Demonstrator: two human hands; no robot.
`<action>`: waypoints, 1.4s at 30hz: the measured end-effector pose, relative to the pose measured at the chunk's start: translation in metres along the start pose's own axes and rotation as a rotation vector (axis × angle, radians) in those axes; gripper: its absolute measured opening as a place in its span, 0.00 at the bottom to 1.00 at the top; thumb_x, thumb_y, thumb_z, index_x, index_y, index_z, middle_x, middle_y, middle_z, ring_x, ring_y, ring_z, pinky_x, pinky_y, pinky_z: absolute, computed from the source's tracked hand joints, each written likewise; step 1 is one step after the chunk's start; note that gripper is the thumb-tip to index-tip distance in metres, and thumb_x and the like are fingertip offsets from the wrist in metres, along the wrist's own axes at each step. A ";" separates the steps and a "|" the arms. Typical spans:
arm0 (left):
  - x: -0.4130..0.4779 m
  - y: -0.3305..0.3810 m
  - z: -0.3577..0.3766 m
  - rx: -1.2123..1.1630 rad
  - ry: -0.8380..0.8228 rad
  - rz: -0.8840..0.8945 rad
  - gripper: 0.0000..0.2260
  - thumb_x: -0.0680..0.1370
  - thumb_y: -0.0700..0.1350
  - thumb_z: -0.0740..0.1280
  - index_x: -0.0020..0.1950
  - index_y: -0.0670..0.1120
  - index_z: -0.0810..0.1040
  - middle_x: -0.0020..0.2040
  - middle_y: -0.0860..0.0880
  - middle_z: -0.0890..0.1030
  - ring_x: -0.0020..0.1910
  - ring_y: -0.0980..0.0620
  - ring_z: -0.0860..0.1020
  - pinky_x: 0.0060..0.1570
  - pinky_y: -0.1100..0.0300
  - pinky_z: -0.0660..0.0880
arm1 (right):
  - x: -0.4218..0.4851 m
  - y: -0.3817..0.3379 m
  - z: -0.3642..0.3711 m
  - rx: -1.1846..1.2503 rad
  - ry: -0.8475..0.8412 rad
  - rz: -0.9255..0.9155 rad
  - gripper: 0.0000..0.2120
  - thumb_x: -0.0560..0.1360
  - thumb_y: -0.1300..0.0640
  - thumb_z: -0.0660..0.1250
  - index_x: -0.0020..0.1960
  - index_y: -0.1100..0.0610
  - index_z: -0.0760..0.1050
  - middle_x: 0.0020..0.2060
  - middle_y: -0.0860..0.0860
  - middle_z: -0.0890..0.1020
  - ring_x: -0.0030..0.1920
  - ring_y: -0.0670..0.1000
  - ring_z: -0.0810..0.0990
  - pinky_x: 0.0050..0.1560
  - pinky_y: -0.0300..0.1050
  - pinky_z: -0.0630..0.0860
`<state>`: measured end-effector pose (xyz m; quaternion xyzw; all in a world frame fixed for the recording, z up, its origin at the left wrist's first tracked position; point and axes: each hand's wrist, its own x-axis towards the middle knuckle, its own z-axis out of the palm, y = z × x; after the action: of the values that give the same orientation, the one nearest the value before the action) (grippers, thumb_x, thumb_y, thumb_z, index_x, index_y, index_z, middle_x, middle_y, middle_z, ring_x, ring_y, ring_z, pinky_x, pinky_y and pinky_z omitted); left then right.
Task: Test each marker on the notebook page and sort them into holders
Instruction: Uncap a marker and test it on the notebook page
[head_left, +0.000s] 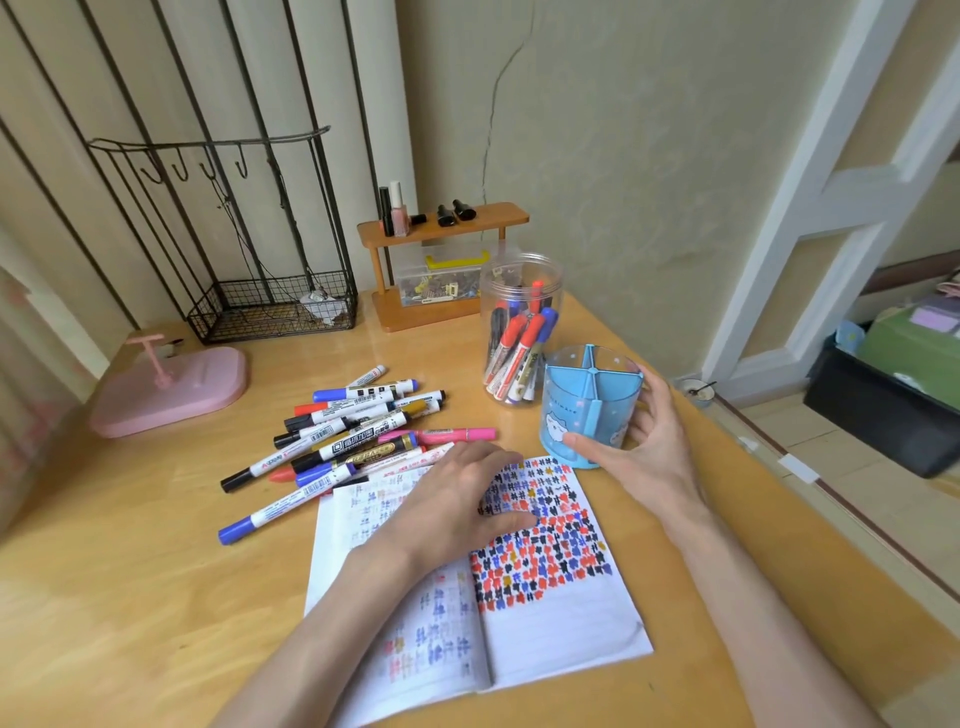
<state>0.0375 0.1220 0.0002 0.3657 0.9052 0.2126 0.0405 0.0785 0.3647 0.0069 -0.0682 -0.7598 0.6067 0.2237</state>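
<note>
Blue divided plastic holder (587, 410) is gripped by right hand (644, 447), scribbled notebook (561, 623) pinned under flat left hand (457, 499); holder best placed upright beside markers (358, 431).

The counter (130, 597) is honey-yellow wood. The notebook (561, 639) has white pages, the right one covered in dense rows of red, blue and black marks with a few gold. The loose markers (353, 431) are mostly white with blue, black or red caps. One pink marker (457, 434) lies among them. The holder (576, 410) is light blue with white dots. The tray (202, 384) is pale pink.
</note>
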 end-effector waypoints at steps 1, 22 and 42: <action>0.000 -0.001 0.001 0.003 0.010 0.024 0.34 0.77 0.69 0.67 0.78 0.54 0.69 0.77 0.52 0.69 0.78 0.53 0.63 0.77 0.53 0.62 | 0.001 0.000 0.000 0.004 0.017 0.001 0.49 0.62 0.63 0.85 0.73 0.42 0.64 0.60 0.34 0.76 0.61 0.32 0.78 0.56 0.33 0.79; -0.041 -0.013 -0.006 -0.144 0.194 0.051 0.22 0.83 0.65 0.61 0.72 0.55 0.74 0.68 0.60 0.76 0.68 0.62 0.72 0.69 0.61 0.70 | -0.021 -0.033 0.012 -0.276 0.329 -0.377 0.41 0.71 0.52 0.79 0.78 0.53 0.63 0.71 0.51 0.67 0.74 0.49 0.67 0.74 0.53 0.68; -0.112 -0.119 -0.055 0.172 0.418 -0.320 0.07 0.78 0.51 0.74 0.54 0.50 0.83 0.46 0.51 0.79 0.47 0.43 0.79 0.39 0.53 0.70 | -0.045 -0.037 0.085 -0.412 -0.435 -0.380 0.24 0.75 0.53 0.77 0.69 0.40 0.76 0.59 0.43 0.72 0.61 0.46 0.76 0.62 0.37 0.72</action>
<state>0.0296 -0.0496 -0.0089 0.1686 0.9549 0.1966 -0.1453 0.0887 0.2629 0.0166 0.1614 -0.8951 0.3888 0.1470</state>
